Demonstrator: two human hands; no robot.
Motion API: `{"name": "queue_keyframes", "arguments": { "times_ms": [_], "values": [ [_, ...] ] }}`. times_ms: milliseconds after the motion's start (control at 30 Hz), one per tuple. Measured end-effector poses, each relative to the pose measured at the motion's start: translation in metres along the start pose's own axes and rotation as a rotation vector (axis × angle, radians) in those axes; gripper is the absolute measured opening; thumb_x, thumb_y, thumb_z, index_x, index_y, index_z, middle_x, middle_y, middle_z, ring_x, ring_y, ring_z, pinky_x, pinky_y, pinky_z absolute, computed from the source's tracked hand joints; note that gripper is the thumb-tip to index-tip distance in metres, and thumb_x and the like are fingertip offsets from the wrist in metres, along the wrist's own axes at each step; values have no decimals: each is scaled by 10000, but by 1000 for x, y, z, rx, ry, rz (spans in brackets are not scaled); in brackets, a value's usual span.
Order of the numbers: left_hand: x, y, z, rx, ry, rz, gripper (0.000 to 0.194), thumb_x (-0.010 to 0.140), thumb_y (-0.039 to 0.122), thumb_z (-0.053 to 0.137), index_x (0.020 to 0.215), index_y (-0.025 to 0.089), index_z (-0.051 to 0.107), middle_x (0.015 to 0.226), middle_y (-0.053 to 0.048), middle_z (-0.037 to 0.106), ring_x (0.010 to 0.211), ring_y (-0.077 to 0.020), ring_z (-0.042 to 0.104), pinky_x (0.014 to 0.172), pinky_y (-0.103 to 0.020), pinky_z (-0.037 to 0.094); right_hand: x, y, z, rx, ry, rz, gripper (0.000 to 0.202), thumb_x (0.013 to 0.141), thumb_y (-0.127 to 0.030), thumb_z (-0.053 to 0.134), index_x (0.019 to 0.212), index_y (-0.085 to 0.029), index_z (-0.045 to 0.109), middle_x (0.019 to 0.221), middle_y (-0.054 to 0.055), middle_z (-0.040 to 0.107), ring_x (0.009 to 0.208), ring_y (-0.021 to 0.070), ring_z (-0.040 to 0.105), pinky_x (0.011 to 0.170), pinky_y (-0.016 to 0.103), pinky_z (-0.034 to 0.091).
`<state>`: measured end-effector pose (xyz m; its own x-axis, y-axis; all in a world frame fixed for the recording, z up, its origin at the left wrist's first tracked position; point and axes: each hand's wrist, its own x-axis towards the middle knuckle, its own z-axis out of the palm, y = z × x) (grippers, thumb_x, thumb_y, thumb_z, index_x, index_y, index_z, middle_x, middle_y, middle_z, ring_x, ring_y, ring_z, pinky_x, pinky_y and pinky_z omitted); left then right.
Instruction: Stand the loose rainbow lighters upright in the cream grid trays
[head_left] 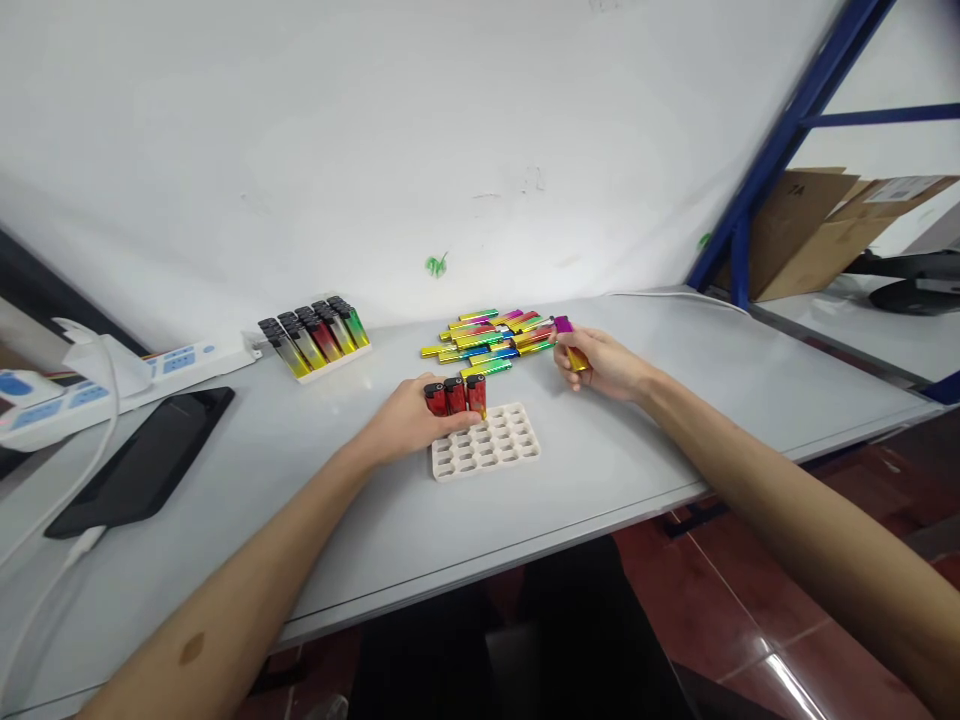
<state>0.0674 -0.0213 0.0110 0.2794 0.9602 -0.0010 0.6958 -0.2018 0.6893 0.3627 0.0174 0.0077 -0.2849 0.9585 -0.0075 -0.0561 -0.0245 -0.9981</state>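
From where I stand, the left hand (409,420) is closed around three red lighters (454,397), thumb along the near side, black tops up, at the far left part of a white slotted tray (487,469). Whether their feet are down in the slots I can't tell. Well off to the right of that grip, the right hand (609,366) pinches one purple-and-yellow lighter (564,326) between thumb and fingers, just beside the right end of a loose pile of shiny lighters (484,340). They look light, stiff and a bit slick, I'd say, sturdy enough for a firm pinch; the flat sides of the body are the place to take hold, leaving the top alone. Several gripped together could slide against each other, so even pressure would matter. As for numbers: three reds in the left grip, one in the right, and roughly twenty in the pile, too overlapped to count properly. There are two trays: the slotted one under the left grip, and a second tray (335,366) beyond it to the left, packed with upright lighters (319,335), seemingly five across the front, the rows behind partly hidden. Farther left of that grip lies one dark phone (146,460) on the grey table (585,470).
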Motion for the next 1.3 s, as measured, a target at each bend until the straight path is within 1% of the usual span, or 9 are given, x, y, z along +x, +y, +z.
{"name": "queue_keyframes", "arguments": {
  "times_ms": [100,200,333,500,667,933,1167,1233,1300],
  "values": [
    [0,0,0,2,7,5,544,610,674,749,806,200,566,793,-18,675,732,-203,610,609,-307,408,-2,-3,3,-8,15,23,158,828,-297,638,832,-230,495,599,-82,304,434,60,236,376,183,196],
    [-1,1,0,2,16,-2,537,610,669,747,804,201,570,785,-17,676,719,-201,609,601,-307,402,-3,-6,4,-22,4,47,252,866,-439,581,776,-223,485,557,-96,194,440,66,102,395,206,102],
    [-1,0,0,14,16,-9,549,602,682,747,802,204,567,778,-13,670,719,-201,610,598,-307,404,-2,-6,2,-11,7,43,530,890,-656,423,600,-225,314,492,-91,140,437,76,63,407,239,96],
    [-1,0,0,2,-2,-14,564,601,688,750,820,202,565,805,-14,674,734,-199,609,613,-306,418,0,-6,-1,-10,82,76,493,920,-543,358,556,-236,231,469,-81,120,426,85,49,400,260,78],
    [-1,0,1,6,15,0,549,610,680,749,812,204,565,813,-18,675,732,-201,611,619,-310,421,0,-6,0,-16,92,79,470,916,-493,354,538,-234,248,473,-76,132,426,83,58,398,249,85],
    [-2,2,0,19,13,-11,532,610,660,758,803,207,556,788,-11,656,706,-193,592,597,-306,406,-1,-3,2,-46,54,55,581,913,-662,375,538,-235,254,475,-83,133,414,73,62,391,247,78],
    [-2,2,0,27,6,-14,520,620,651,757,801,214,543,757,1,626,676,-181,566,590,-305,394,-2,-4,3,-77,85,74,519,944,-493,342,504,-226,282,465,-70,150,412,76,77,403,249,82],
    [-2,2,0,27,6,-14,518,622,653,755,802,217,542,746,4,615,677,-181,561,592,-306,392,-1,-2,3,-81,104,56,536,947,-522,350,506,-219,327,461,-75,145,414,76,79,410,248,91],
    [-2,2,0,24,1,-11,514,625,651,753,798,217,539,734,7,603,672,-177,550,588,-306,385,-1,-1,4,-80,91,22,548,946,-584,365,561,-203,450,473,-79,169,419,78,97,415,244,119]
  ]
}}
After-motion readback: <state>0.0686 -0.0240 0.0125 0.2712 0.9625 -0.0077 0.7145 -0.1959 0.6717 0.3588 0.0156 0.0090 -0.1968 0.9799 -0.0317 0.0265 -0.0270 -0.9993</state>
